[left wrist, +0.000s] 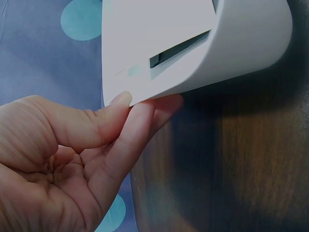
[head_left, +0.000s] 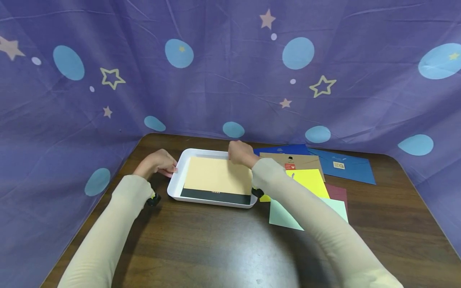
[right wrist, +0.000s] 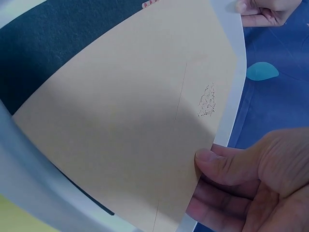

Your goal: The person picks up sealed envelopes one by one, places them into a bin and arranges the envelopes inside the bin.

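A white tray [head_left: 175, 185] lies on the table. In it a cream-tan envelope [head_left: 216, 174] covers most of a dark envelope [head_left: 205, 195], whose strip shows along the near side. My left hand [head_left: 161, 162] pinches the tray's left rim, thumb on top and fingers beneath, as the left wrist view confirms. Over the tray's far right part, my right hand [head_left: 242, 153] holds the edge of the tan envelope. In the right wrist view its thumb [right wrist: 212, 159] presses on the envelope's face and the fingers go under the edge; a small printed drawing shows nearby.
Right of the tray lie overlapping envelopes: dark blue [head_left: 284, 149], brown [head_left: 306, 161], yellow [head_left: 313, 182], maroon [head_left: 338, 193], mint green [head_left: 284, 216] and medium blue [head_left: 354, 170]. My right forearm crosses over some of them. A purple patterned curtain [head_left: 216, 92] hangs behind the wooden table [head_left: 201, 248].
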Demonstrator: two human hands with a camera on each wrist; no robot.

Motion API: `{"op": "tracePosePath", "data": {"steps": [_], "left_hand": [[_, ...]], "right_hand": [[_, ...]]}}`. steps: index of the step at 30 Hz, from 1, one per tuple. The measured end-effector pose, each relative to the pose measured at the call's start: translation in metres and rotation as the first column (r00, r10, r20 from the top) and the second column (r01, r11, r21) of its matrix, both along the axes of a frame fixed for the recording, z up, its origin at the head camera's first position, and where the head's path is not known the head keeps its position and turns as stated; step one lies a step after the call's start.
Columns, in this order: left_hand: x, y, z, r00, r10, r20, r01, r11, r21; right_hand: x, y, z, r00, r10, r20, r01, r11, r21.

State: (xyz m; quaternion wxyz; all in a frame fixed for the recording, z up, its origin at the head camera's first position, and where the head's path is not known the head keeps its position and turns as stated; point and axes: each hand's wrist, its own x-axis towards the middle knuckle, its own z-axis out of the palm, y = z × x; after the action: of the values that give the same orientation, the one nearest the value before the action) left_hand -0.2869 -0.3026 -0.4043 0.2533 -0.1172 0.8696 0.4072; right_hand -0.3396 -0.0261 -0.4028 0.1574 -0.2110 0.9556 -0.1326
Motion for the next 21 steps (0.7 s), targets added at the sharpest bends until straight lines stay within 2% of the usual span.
{"op": "tracePosePath", "data": {"steps": [13,21], "left_hand": [[0.000,-0.001,-0.002,1.000,-0.006,-0.009,0.006,1.000,-0.009],[-0.001,-0.001,-0.003,1.000,-0.006,0.000,0.006,1.000,-0.002]], "right_hand": [[-0.004,-0.006,-0.012,1.000,-0.019,-0.014,0.020,0.997,0.073],[-0.003,-0.005,-0.015,1.000,-0.016,-0.015,0.017,0.997,0.078]]}}
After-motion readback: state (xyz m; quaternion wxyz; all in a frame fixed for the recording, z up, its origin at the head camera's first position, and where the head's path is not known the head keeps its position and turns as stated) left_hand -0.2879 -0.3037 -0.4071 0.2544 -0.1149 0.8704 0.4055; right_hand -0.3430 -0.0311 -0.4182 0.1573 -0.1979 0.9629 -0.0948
